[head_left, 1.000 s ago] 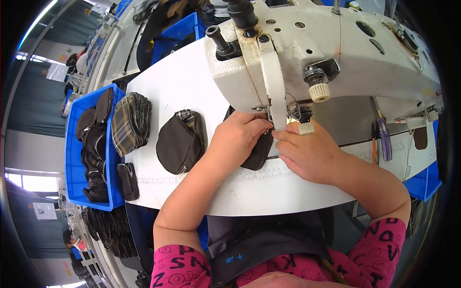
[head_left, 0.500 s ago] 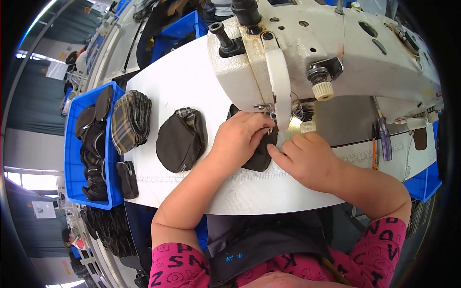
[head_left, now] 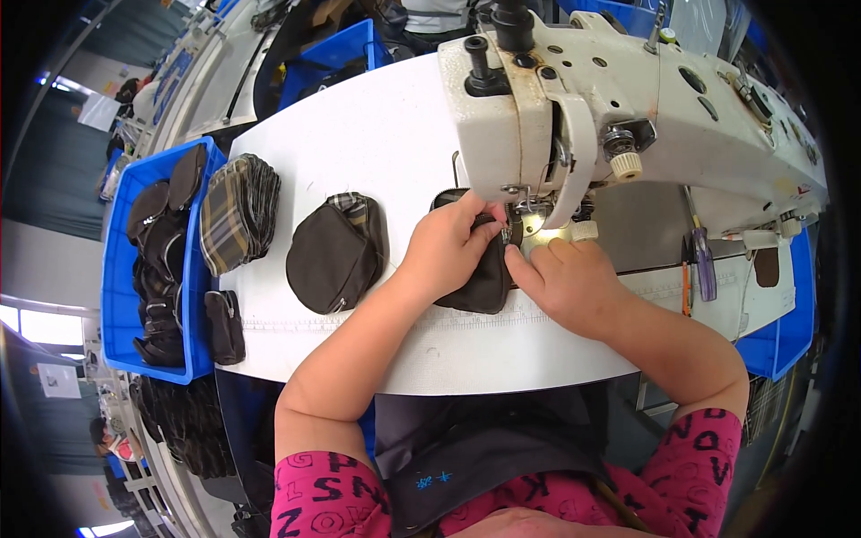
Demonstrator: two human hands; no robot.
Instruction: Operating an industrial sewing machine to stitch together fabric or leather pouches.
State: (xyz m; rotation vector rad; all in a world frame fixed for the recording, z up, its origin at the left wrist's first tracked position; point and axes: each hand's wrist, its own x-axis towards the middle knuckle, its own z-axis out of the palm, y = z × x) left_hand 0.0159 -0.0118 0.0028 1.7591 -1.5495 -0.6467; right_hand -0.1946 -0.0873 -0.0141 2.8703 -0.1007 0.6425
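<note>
A dark brown zippered pouch (head_left: 484,285) lies on the white sewing table, its zipper edge beside the needle area of a white sewing machine (head_left: 502,134). My left hand (head_left: 439,251) rests over the pouch, thumb and forefinger pinched on the zipper edge just by the presser foot. From the other side my right hand (head_left: 578,285) closes on the same edge, thumb against the zipper and the other fingers curled. The machine's small lamp lights the plate beside my fingertips. Exactly what lies between the fingertips is partly hidden.
Left of the hands lie a round brown pouch (head_left: 330,260) and a stack of plaid pieces (head_left: 238,215). A blue bin (head_left: 202,336) holds several dark pouches; a small dark pouch (head_left: 224,327) stands beside it. A purple-handled screwdriver (head_left: 705,269) lies at the right.
The whole view has shifted, so the machine sits further right in it. My left fingers have drawn back slightly from the needle, uncovering more of the zipper and presser foot.
</note>
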